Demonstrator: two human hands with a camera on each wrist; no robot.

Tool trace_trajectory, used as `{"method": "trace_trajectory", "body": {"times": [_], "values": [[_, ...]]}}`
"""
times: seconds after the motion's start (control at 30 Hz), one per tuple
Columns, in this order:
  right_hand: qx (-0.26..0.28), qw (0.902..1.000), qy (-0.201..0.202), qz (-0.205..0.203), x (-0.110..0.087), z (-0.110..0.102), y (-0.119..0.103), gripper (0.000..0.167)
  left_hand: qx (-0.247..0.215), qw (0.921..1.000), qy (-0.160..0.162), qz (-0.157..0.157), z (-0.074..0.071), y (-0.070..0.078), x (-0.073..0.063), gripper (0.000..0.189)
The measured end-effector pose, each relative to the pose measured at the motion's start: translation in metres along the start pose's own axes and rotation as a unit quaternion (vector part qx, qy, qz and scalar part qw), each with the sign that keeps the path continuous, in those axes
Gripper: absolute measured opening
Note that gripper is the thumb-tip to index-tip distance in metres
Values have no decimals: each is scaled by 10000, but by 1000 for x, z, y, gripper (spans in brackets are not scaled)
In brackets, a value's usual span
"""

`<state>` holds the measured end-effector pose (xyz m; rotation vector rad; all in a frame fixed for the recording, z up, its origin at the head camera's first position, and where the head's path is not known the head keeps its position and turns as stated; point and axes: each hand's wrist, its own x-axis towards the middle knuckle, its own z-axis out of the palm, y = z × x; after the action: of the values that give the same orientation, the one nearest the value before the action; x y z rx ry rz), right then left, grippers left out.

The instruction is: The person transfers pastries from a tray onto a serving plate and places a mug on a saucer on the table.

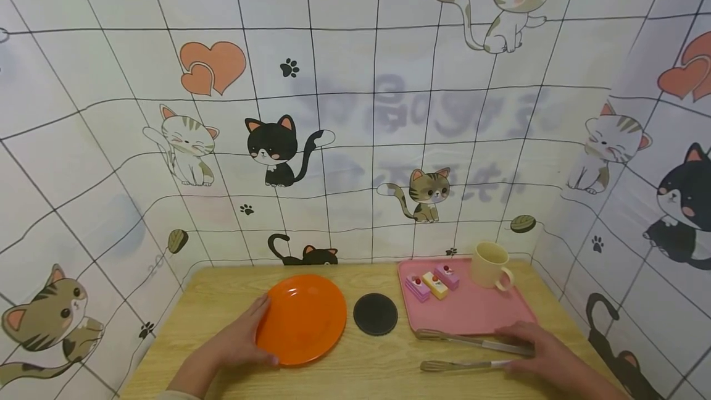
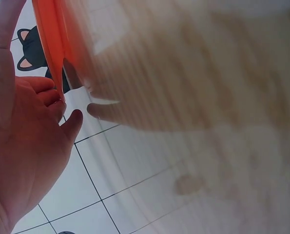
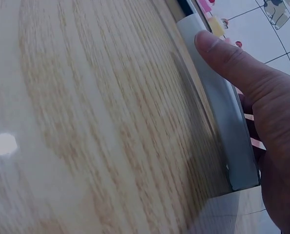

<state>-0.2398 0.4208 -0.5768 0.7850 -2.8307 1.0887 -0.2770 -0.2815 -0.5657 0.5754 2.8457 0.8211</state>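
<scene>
My left hand (image 1: pixel 239 338) grips the left side of a shiny orange plate (image 1: pixel 302 320), thumb at its near rim and fingers farther back along it. In the left wrist view the plate (image 2: pixel 49 29) appears edge-on beside curled fingers (image 2: pixel 40 92). At the right, my right hand (image 1: pixel 547 354) holds tongs (image 1: pixel 458 339) by the hand end; their two brownish tips point left, spread apart. The right wrist view has my thumb (image 3: pixel 227 56) along the grey handle (image 3: pixel 220 107), other fingers mostly hidden behind it.
Behind the tongs lies a pink tray (image 1: pixel 469 316) bearing a yellow mug (image 1: pixel 490 262) and toy cake pieces (image 1: pixel 435 286). Between plate and tray sits a round black coaster (image 1: pixel 375 313). A cat-patterned wall (image 1: pixel 344 202) borders the wooden table (image 1: pixel 389 381).
</scene>
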Motion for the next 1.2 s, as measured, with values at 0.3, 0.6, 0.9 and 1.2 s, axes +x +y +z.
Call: {"method": "trace_trajectory", "body": {"times": [0.3, 0.6, 0.9, 1.2], "values": [[158, 9989, -263, 350, 2, 1, 7, 43, 51, 10000, -49, -40, 1, -3, 3, 144], [165, 9991, -373, 68, 2, 4, 11, 44, 35, 9999, -83, -107, 1, -2, 3, 144], [167, 9983, -544, 111, 5, 6, 8, 44, 150, 9998, -51, -76, 0, -2, 1, 145], [116, 9960, -720, 508, 9, 6, -8, 39, 186, 9997, -98, -138, 1, -2, 4, 147]]}}
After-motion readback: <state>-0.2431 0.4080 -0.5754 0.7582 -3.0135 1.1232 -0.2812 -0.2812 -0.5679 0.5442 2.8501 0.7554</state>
